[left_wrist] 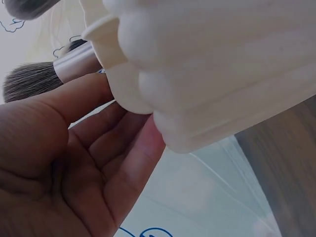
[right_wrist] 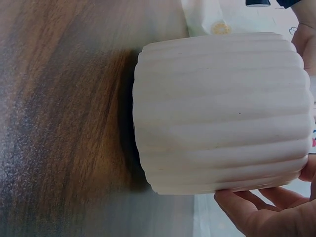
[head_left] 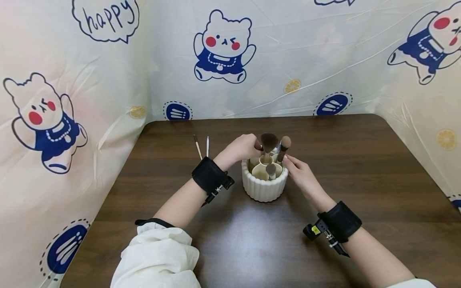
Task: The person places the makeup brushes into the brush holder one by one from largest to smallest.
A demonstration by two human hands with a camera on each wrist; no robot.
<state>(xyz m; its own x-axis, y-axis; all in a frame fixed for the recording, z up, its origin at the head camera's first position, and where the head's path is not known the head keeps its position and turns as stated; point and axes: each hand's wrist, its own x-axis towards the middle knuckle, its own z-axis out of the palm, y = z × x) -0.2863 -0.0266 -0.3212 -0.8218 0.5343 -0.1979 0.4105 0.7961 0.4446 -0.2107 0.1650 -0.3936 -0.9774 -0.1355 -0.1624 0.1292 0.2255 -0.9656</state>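
While two thin brushes [head_left: 202,146] lie on the table [head_left: 360,168] just left of the hands, apart from everything else, the left hand [head_left: 242,148] sits at the far left rim of the ribbed white holder [head_left: 264,188]. Its wrist view shows the fingers [left_wrist: 123,148] only loosely bent, lying against the holder's side rather than gripping it, with a brush ferrule just above the thumb. In the holder's inner cups stand a big fluffy brush [head_left: 269,142], a brown-tipped brush [head_left: 284,147] and a short one [head_left: 271,170], so three seem already stowed and the two thin ones appear left to go in. The right hand [head_left: 302,176] rests against the holder's right side, fingers nearly straight, holding nothing.
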